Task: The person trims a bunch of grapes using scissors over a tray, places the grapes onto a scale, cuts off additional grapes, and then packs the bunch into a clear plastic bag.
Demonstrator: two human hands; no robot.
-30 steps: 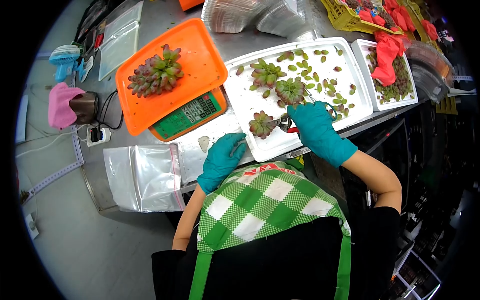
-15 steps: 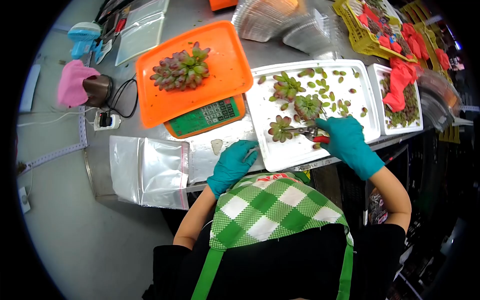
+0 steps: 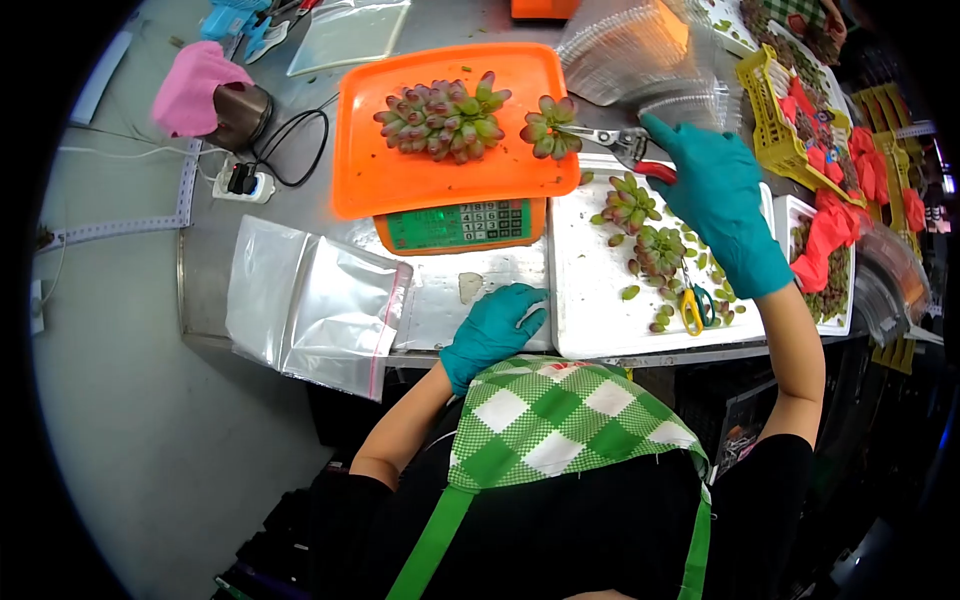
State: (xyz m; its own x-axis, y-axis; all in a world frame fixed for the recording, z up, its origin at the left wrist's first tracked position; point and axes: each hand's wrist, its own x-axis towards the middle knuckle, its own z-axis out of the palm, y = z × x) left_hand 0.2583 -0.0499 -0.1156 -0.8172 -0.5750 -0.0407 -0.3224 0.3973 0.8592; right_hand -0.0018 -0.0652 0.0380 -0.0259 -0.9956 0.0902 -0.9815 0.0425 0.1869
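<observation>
My right hand (image 3: 715, 190), in a teal glove, grips red-handled pliers (image 3: 622, 142) whose tips pinch a small succulent rosette (image 3: 547, 127) over the right edge of the orange tray (image 3: 400, 180). A larger cluster of succulents (image 3: 440, 118) lies on that tray, which rests on a green scale (image 3: 462, 224). My left hand (image 3: 493, 330), also gloved, rests on the table edge beside the white tray (image 3: 600, 310), holding nothing. Two more succulents (image 3: 645, 225) and loose leaves lie in the white tray.
Yellow-handled scissors (image 3: 692, 306) lie in the white tray. Clear zip bags (image 3: 310, 300) sit to the left. Stacked clear plastic containers (image 3: 630, 50) stand behind. A yellow crate (image 3: 775, 125) and red gloves (image 3: 825, 230) are at right; a pink cloth on a cup (image 3: 205, 95) is far left.
My right hand has lifted the small succulent out of the white tray with the pliers and carried it up and left to the orange tray. The left hand stayed put.
</observation>
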